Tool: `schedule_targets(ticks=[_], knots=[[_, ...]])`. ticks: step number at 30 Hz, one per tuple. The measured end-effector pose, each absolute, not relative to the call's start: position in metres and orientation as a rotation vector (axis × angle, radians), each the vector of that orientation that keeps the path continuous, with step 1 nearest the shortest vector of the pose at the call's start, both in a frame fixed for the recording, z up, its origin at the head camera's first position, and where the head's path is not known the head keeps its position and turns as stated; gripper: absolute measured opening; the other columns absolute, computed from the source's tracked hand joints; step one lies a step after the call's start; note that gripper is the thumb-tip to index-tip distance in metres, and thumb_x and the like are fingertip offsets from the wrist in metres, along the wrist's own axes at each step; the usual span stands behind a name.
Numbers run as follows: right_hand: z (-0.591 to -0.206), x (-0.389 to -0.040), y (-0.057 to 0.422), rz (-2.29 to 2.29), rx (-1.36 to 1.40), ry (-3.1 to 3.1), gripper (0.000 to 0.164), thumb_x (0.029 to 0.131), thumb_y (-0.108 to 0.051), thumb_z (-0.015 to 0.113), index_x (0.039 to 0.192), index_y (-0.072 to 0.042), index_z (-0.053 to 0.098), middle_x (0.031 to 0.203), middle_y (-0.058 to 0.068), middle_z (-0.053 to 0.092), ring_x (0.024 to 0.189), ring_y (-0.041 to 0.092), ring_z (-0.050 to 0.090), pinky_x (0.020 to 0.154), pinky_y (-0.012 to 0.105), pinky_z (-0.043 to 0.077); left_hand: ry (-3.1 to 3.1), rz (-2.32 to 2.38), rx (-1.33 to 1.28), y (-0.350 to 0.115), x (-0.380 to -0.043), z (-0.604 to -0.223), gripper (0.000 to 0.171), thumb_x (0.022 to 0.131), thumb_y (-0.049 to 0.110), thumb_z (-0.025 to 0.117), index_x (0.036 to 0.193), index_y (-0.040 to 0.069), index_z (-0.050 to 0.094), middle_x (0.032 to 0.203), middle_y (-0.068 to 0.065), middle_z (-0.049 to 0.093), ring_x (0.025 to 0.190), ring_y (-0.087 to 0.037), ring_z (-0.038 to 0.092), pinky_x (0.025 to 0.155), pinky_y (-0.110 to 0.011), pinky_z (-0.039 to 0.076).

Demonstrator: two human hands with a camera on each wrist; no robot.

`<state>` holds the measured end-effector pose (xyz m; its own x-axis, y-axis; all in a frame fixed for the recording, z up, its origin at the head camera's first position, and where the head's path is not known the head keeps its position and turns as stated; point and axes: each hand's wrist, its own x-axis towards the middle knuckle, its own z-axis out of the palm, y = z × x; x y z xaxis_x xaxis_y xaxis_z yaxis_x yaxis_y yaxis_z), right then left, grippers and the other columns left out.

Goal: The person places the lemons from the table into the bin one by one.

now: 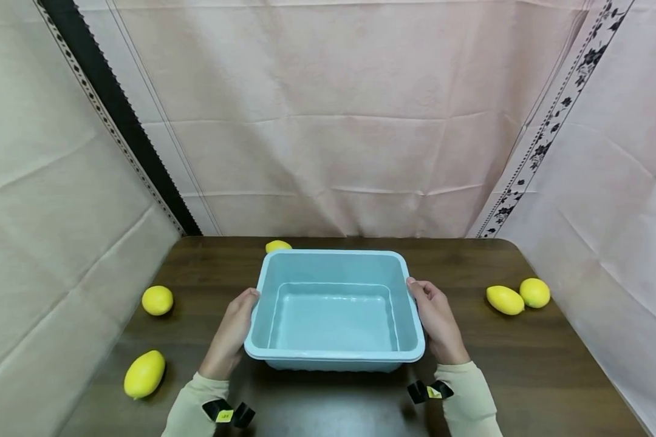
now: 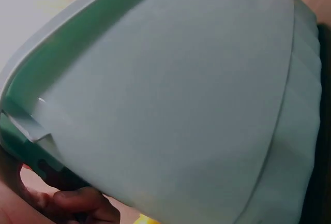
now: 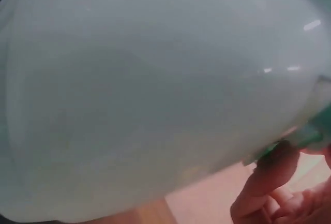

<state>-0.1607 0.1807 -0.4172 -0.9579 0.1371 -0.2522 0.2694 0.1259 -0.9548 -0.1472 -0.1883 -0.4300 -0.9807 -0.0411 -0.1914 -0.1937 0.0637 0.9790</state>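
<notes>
Between both hands is a light blue plastic basin (image 1: 336, 315), rectangular with rounded corners and nothing inside. My left hand (image 1: 235, 331) grips its left rim, and my right hand (image 1: 436, 315) grips the right rim with the thumb on top. In the left wrist view the basin's outer wall (image 2: 181, 89) fills most of the picture, with curled fingers (image 2: 88, 203) under the rim. The right wrist view shows the outer wall (image 3: 145, 89) too, and fingers (image 3: 269, 188) curled beneath the rim. The basin appears raised off the table.
On the brown wooden table (image 1: 525, 376) lie several lemons: one at the left (image 1: 157, 300), a larger lemon nearer (image 1: 144, 374), one lemon partly hidden behind the basin (image 1: 278, 246), and at the right a lemon (image 1: 505, 300) beside another lemon (image 1: 534, 292). Pale cloth (image 1: 328, 152) hangs around the table.
</notes>
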Motion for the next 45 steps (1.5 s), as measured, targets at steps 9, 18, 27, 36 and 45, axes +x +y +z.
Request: schedule_targets(ticks=[9,18,27,36,45], knots=[[-0.409,-0.166,0.195,-1.820,0.383,2.377,0.047,0.113,-0.038,0.046,0.137,0.001,0.054,0.114,0.015,0.068,0.087,0.017,0.063,0.072,0.030,0.054,2.190,2.097,-0.209,-0.168,-0.149,-0.431,0.036,0.114,0.028,0.033,0.120,-0.002,0.053,0.108,-0.017,0.058,0.093,-0.026,0.060,0.076,-0.038,0.053],[-0.416,-0.169,0.200,-1.809,0.364,2.385,0.053,0.112,-0.045,0.047,0.140,0.000,0.055,0.113,0.013,0.065,0.088,0.019,0.062,0.071,0.031,0.055,2.185,2.063,-0.270,-0.165,-0.148,-0.431,0.045,0.115,0.032,0.032,0.141,0.002,0.052,0.133,-0.022,0.056,0.113,-0.030,0.058,0.090,-0.037,0.052],[-0.420,-0.170,0.208,-1.860,0.314,2.239,0.054,0.113,-0.049,0.042,0.134,-0.001,0.054,0.091,0.004,0.062,0.078,0.017,0.066,0.067,0.031,0.058,2.148,2.085,-0.249,-0.164,-0.146,-0.431,0.053,0.116,0.035,0.031,0.153,0.000,0.045,0.142,-0.024,0.055,0.122,-0.031,0.057,0.101,-0.045,0.052],[-0.418,-0.171,0.216,-1.883,0.313,2.221,0.056,0.113,-0.048,0.041,0.140,0.000,0.052,0.094,0.002,0.062,0.080,0.015,0.064,0.069,0.030,0.058,2.086,2.110,-0.263,-0.156,-0.155,-0.430,0.056,0.115,0.037,0.033,0.159,0.002,0.038,0.152,-0.023,0.049,0.134,-0.036,0.052,0.113,-0.059,0.043],[-0.423,-0.170,0.212,-1.967,0.306,2.166,0.055,0.114,-0.047,0.041,0.145,-0.003,0.050,0.101,0.003,0.063,0.085,0.016,0.064,0.073,0.031,0.058,2.267,2.047,-0.298,-0.163,-0.155,-0.429,0.035,0.113,0.030,0.041,0.130,0.002,0.055,0.111,-0.012,0.057,0.096,-0.021,0.057,0.079,-0.033,0.049]])
